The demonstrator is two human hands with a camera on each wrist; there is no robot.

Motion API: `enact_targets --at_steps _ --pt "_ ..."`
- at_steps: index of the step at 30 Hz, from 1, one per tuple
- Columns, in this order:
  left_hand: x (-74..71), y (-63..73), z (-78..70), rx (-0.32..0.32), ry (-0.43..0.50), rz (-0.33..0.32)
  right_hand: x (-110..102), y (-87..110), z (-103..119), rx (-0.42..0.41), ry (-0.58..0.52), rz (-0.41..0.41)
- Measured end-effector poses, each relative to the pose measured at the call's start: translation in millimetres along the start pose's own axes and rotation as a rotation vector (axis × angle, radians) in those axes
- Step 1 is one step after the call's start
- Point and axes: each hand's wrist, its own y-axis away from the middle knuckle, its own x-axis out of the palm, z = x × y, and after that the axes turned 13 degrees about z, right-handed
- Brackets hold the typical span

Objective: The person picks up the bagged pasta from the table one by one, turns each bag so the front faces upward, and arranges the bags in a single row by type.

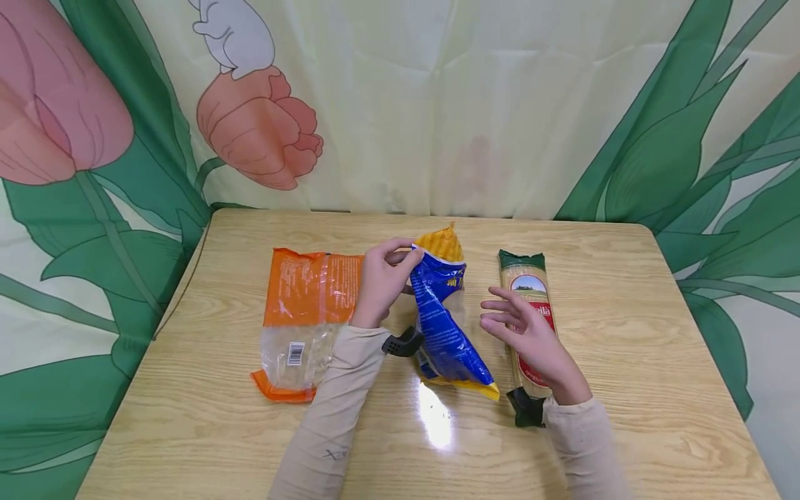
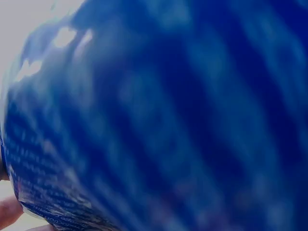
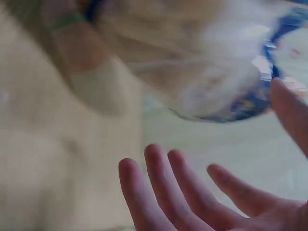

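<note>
A blue and yellow plastic bag (image 1: 446, 333) with a see-through part stands tilted near the table's middle. My left hand (image 1: 381, 281) pinches its upper left edge between thumb and fingers. In the left wrist view the bag's blurred blue side (image 2: 159, 115) fills most of the picture, with fingertips (image 2: 8, 211) at the lower left. My right hand (image 1: 531, 337) hovers right of the bag with fingers spread, over a long spaghetti packet (image 1: 528, 272) with a green top and red label. In the right wrist view its fingers lie apart from the bag's clear side (image 3: 192, 62).
An orange and clear bag (image 1: 312, 292) with a barcode lies flat at left, partly behind my left arm. All the packets are on a wooden table (image 1: 637, 333). A curtain (image 1: 500, 118) printed with tulips hangs along the table's back edge.
</note>
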Motion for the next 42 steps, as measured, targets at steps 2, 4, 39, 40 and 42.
enact_targets --at_steps 2,4,39,40,42 --pt "0.5 0.6 -2.2 0.003 0.012 0.006 4.0 -5.8 -8.3 0.017 -0.026 0.008" --pt "1.0 1.2 -4.0 0.007 0.022 0.008 8.3 -10.7 -13.3 0.027 -0.073 0.025" --pt "-21.7 24.6 -13.8 -0.064 -0.086 0.155 11.8 -9.3 8.5 -0.018 -0.186 -0.157" --pt "-21.5 25.0 -13.3 -0.074 -0.085 0.143 11.9 -9.2 9.6 -0.019 -0.164 -0.155" --pt "-20.1 24.2 -10.6 -0.091 -0.069 0.117 12.4 -8.7 12.2 -0.015 -0.118 -0.161"
